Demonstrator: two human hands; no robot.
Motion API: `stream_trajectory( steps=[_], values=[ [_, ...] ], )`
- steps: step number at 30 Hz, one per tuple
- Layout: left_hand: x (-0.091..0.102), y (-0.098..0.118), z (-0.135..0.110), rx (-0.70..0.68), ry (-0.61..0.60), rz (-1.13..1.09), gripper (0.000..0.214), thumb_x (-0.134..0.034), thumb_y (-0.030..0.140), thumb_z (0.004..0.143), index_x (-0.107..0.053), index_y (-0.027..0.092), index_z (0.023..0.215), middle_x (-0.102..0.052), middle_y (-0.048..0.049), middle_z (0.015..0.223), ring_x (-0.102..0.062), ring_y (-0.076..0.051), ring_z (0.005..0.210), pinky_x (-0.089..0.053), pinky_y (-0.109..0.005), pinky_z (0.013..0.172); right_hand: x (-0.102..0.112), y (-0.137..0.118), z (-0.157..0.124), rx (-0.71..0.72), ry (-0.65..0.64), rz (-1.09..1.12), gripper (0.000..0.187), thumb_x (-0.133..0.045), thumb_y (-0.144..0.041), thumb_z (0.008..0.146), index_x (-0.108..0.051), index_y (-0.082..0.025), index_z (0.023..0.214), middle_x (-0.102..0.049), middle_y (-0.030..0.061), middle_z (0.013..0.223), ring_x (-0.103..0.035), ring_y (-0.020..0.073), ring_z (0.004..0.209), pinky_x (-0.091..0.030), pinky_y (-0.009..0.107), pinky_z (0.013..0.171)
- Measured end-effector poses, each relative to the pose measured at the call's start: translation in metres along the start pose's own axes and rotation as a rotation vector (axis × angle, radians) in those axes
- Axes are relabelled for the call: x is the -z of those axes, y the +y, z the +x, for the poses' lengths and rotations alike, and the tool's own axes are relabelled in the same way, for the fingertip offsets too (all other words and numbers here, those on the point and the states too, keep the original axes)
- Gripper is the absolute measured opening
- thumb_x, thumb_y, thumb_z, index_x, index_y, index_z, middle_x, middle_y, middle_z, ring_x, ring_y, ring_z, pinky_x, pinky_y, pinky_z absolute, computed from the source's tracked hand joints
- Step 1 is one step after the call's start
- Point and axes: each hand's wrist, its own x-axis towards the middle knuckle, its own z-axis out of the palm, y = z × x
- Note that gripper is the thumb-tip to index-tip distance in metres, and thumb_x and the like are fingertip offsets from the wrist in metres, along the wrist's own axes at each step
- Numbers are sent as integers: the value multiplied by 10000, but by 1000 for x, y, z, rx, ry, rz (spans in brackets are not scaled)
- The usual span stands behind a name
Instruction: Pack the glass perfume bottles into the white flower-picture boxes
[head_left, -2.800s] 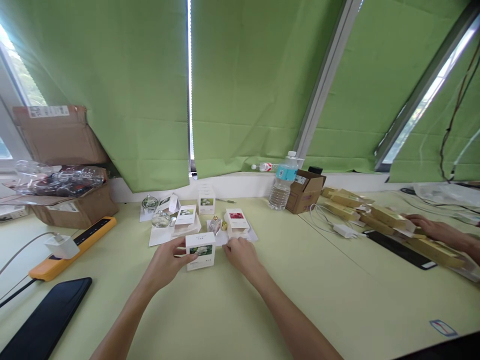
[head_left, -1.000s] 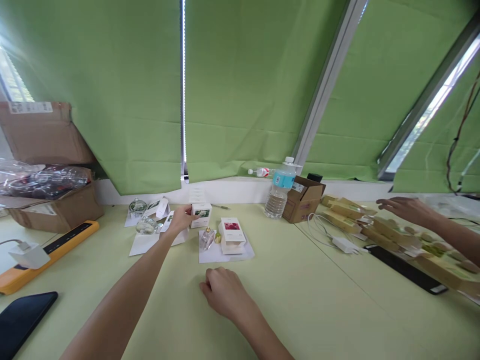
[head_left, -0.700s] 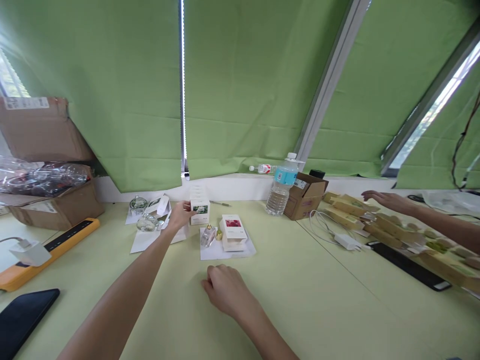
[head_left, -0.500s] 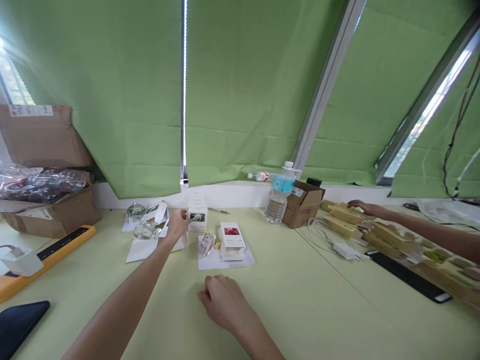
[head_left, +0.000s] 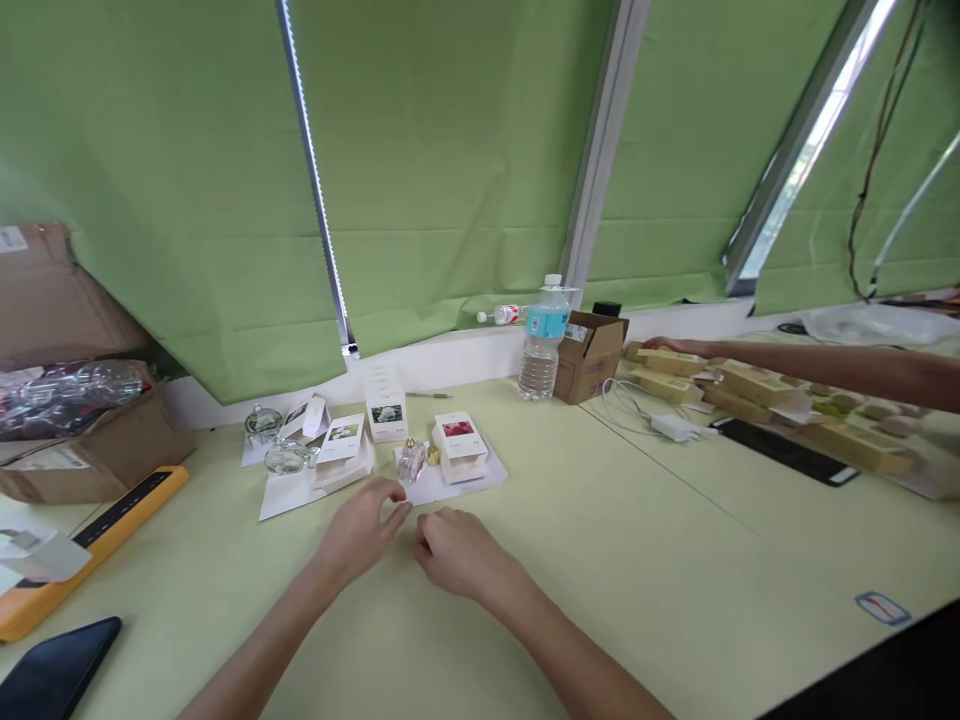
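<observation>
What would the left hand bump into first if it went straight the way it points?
The left hand would probably meet the white paper under the little perfume bottle; its height above the paper is hard to tell.

Location: office-type workroom, indicated by the long desk [head_left: 637, 560], orange power strip [head_left: 139, 512], white charger [head_left: 675, 427] and green blinds [head_left: 450, 150].

nothing legible, blue label [head_left: 547, 322] on big water bottle [head_left: 537, 376], red-and-white label [head_left: 511, 314] on small lying bottle [head_left: 497, 316], white label [head_left: 576, 332] on brown carton [head_left: 585, 372], tiny print [head_left: 461, 448] under red-flower picture [head_left: 458, 428] on white box [head_left: 465, 466], blue-and-red mark [head_left: 883, 607] on table [head_left: 675, 600]
</observation>
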Motion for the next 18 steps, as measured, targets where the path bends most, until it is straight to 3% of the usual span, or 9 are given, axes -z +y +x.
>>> stream_trajectory(
  steps=[2,5,8,11,18],
  values=[
    [-6,2,-10,-62,-128,140,308,-454,311,872,-589,270,1146,-590,-20,1258,-598,-231,1040,-442,-317,841,-1,0,-1,10,7,0,233,-430,-224,846,-644,-159,781,-686,91,777,-645,219,693,-326,274,545],
    [-15,2,-14,-92,-269,333,451,-406,255,873,-457,324,1316,-379,1,1468,-634,-253,998,-471,-357,794,-1,1,-2,27,18,-7,268,-412,-232,859,-645,-167,744,-688,82,760,-641,209,678,-297,270,525],
    [-21,3,-13,-91,-291,448,469,-350,254,891,-420,347,1345,-305,12,1505,-669,-261,899,-489,-376,712,1,2,-5,36,10,0,265,-408,-213,849,-658,-174,769,-686,70,746,-631,196,652,-266,265,500],
    [-20,5,-14,-81,-286,472,445,-329,281,907,-442,329,1335,-305,-2,1505,-663,-270,934,-499,-386,724,2,2,-7,44,8,25,263,-412,-207,840,-670,-182,797,-683,64,749,-619,189,641,-250,261,485],
    [-11,10,-34,-42,-305,433,428,-316,357,927,-465,307,1325,-352,-20,1483,-640,-275,1011,-509,-411,792,13,9,-15,61,6,40,287,-457,-238,836,-591,-163,593,-596,35,571,-468,119,489,-184,259,458]
  ],
)
